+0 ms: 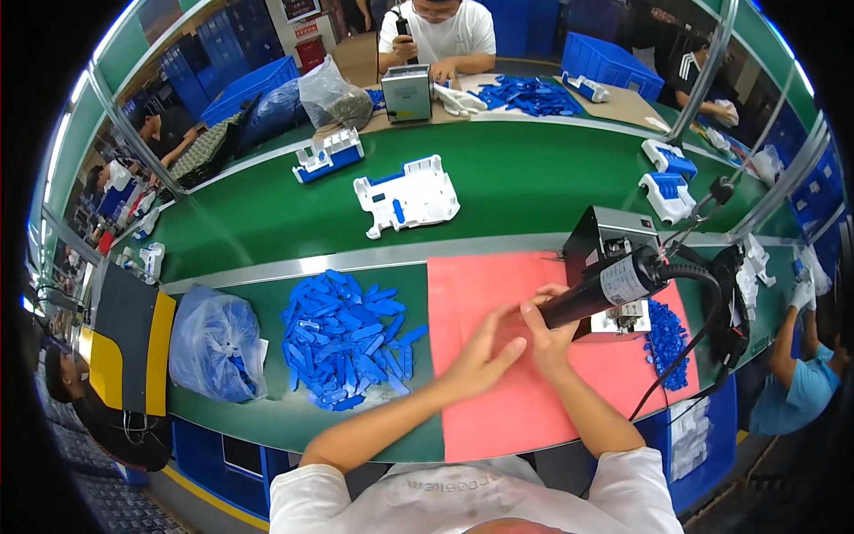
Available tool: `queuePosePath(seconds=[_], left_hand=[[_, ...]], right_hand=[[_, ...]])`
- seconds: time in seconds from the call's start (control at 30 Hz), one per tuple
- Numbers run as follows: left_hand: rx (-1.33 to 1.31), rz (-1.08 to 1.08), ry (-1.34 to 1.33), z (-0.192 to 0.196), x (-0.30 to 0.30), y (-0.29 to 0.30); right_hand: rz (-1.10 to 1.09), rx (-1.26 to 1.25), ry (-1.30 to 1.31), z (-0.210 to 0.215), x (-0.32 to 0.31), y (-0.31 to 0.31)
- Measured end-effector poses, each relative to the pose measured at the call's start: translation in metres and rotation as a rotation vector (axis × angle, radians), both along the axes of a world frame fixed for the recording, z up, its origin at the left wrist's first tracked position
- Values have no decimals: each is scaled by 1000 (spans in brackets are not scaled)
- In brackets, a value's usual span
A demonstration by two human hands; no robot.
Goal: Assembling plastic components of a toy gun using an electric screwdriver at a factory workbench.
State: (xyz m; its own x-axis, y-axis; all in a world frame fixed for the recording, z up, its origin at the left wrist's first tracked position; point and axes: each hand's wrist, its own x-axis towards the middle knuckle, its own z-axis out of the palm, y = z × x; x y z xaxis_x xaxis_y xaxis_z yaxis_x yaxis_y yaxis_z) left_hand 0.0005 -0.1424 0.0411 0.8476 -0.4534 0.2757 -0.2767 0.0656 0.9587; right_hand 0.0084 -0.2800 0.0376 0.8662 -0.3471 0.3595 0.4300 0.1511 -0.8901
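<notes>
Leftward of the pink mat [503,427], blue pieces [238,363] are bagged. The left hand [485,358] is spread; the right hand's [553,344] grip is unclear.

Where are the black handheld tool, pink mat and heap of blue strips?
Black handheld tool [586,297], head view: its barrel.
Pink mat [503,425], head view: bare lower area.
Heap of blue strips [342,342], head view: its middle.

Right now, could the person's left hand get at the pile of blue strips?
Probably yes: the left hand looks open, and the pile of blue strips lies uncovered to its left, nothing visible standing between.
</notes>
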Motion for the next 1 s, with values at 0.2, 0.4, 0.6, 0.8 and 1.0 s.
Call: queuePosePath(seconds=[0.2, 0.4, 0.6, 0.8, 1.0], left_hand=[[70, 36, -57, -45, 1, -16], [-61, -13, -22, -26, -3, -11], [-37, -52, 207, -30, -3, -6], [-235, -53, 491, -44, -8, -11], [-38, -22, 211, -30, -6, -3]], right_hand=[[-126, -411, -156, -16, 2, -7], [175, -283, -263, -14, -17, -18], [300, -223, -204, -15, -19, -24], [312, -148, -104, -8, -23, -23], [367, -439, -212, -4, -16, -28]])
